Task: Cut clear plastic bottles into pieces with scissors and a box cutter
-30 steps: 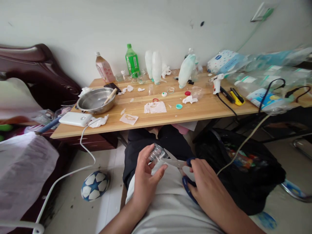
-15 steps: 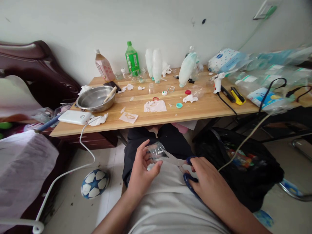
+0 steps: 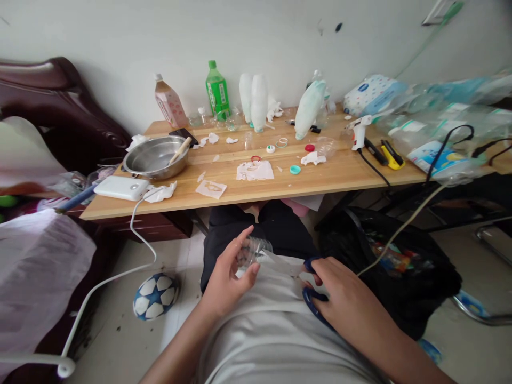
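Above my lap, my left hand [image 3: 234, 269] is closed around a clear, ribbed piece of plastic bottle [image 3: 255, 248]. Fingers lie behind the piece and the thumb in front. My right hand [image 3: 340, 290] grips a pair of scissors [image 3: 314, 304] by the dark blue handles, fingers through the loops. The scissor blades are parted and point left at the near edge of the plastic; whether they touch it I cannot tell. Both hands are below the front edge of the wooden table [image 3: 180, 200].
On the table stand a steel bowl [image 3: 154, 165], a green bottle [image 3: 217, 93], whitish wrapped bottles [image 3: 260, 101], a glue gun [image 3: 359, 130] and a yellow utility knife [image 3: 392, 154]. A white power bank [image 3: 121, 188] trails a cable. A black bag [image 3: 360, 240] and a ball [image 3: 156, 296] are on the floor.
My left hand has turned the plastic piece and moved slightly left. The scissor blades have drawn back from across the plastic to its near edge.
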`<act>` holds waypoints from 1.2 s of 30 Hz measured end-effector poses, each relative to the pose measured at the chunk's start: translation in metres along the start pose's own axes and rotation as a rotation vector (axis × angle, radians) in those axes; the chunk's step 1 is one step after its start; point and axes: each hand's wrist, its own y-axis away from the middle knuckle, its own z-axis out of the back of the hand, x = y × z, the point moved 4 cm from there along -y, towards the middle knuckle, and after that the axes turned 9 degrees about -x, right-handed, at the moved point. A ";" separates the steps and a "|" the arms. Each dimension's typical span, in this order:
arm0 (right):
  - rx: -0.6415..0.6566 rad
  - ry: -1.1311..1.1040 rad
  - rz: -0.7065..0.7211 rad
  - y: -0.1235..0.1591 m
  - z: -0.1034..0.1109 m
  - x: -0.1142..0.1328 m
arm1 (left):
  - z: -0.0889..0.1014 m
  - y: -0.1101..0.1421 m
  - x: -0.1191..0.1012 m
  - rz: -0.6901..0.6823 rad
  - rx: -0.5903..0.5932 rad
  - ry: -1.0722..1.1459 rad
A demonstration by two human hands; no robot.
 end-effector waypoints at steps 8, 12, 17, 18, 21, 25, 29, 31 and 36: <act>-0.022 0.021 0.031 -0.003 -0.001 0.006 | 0.002 -0.001 -0.004 -0.108 0.048 -0.143; 0.019 0.012 0.004 -0.001 -0.005 0.008 | 0.001 -0.002 -0.006 -0.128 0.054 -0.185; 0.058 -0.001 -0.008 0.002 -0.005 0.010 | 0.000 -0.002 -0.005 -0.155 0.091 -0.238; 0.058 0.000 -0.005 0.002 -0.005 0.010 | 0.000 -0.001 -0.004 -0.154 0.091 -0.239; 0.038 0.023 -0.002 0.000 -0.004 0.009 | 0.000 0.000 -0.002 -0.143 0.082 -0.246; 0.010 0.069 0.022 -0.002 -0.004 0.009 | -0.001 0.000 0.000 -0.124 0.071 -0.248; -0.013 0.104 0.035 -0.002 -0.005 0.009 | -0.002 -0.001 0.000 -0.106 0.069 -0.246; -0.020 0.111 0.030 -0.002 -0.005 0.008 | -0.001 -0.001 0.000 -0.096 0.067 -0.252; -0.030 0.140 0.021 -0.003 -0.005 0.008 | 0.000 0.000 -0.001 -0.090 0.074 -0.281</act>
